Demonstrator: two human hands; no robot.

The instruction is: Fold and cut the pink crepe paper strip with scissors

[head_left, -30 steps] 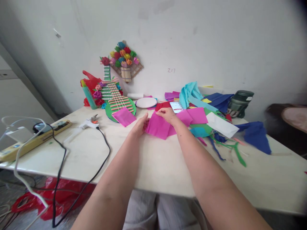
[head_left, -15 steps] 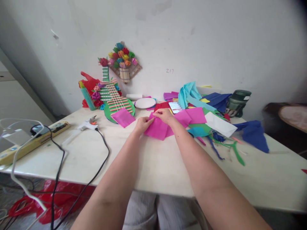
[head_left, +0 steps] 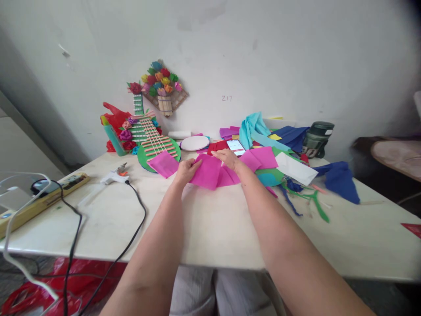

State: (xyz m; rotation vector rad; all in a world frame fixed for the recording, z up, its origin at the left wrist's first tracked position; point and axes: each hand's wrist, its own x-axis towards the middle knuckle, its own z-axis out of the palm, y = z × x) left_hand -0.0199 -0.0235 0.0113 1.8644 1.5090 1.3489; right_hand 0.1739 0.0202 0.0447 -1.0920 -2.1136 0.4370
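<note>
A square of magenta crepe paper [head_left: 206,173] is held up between my two hands over the table. My left hand [head_left: 187,170] is closed on its left edge, thumb on the near side. At its upper right corner, my right hand [head_left: 226,159] has its fingers pressed together on the paper. Just behind and right of it lie more magenta crepe pieces [head_left: 251,161], some overlapping. Another magenta piece [head_left: 163,164] rests to the left, partly over the base of a green paper guitar [head_left: 141,158] with stick strings.
A phone [head_left: 236,147] lies behind my right hand. To the left are a glue gun [head_left: 113,175] with a black cord and a power strip [head_left: 70,184]. Blue crepe paper [head_left: 342,180], a white sheet [head_left: 296,169] and a dark green bottle [head_left: 317,139] are at the right.
My hands have spread slightly apart, and the magenta square now lies flatter and more open between them. My right fingers have straightened from a pinch. The whole view has shifted slightly.
</note>
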